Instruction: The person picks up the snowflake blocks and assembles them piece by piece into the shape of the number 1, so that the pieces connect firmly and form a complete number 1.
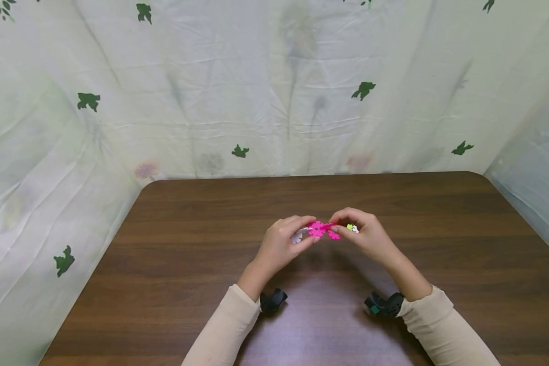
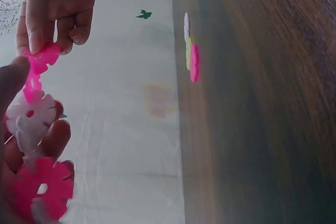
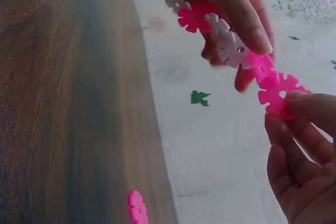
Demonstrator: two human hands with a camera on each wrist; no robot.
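Flower-disc chain | pink, white | 2 grips: left hand, right hand

My left hand holds a chain of pink and white flower-shaped pieces, fingers curled behind its white part. At the chain's upper end my right hand pinches pink. Well apart from the chain, white, yellow-green and pink pieces lie on the wooden table.

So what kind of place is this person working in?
Probably an indoor recording setup: a brown wood-grain table, printed pale cloth hung behind and beside it, and two black wrist devices.
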